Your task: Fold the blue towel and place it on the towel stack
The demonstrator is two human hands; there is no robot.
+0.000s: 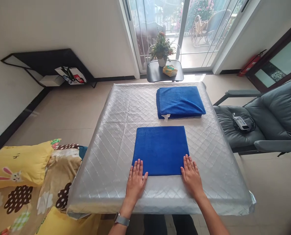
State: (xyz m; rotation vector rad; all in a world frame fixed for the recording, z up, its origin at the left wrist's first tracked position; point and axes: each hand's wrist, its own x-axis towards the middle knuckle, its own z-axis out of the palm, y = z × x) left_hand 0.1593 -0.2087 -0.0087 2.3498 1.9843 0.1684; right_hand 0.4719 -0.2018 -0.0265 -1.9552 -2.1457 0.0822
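A blue cloth (161,148), folded into a flat rectangle, lies on the silver quilted tablecloth (111,163) in front of me. My left hand (136,179) rests flat at its near left corner, fingers stretched out over the edge. At the near right corner my right hand (190,173) lies flat too, its fingertips along the cloth's right edge. Neither hand grasps anything. Farther back on the table sits a thicker folded stack of blue cloth (181,101), with a white tag (166,117) sticking out at its near left corner.
Beyond the table, a dark chair (153,72) holds a potted plant (162,52) and a yellow tissue pack (170,70). A grey armchair (245,125) with a white power strip (241,122) stands right. Yellow pillows (20,164) lie left. A fire extinguisher (251,64) stands by the wall.
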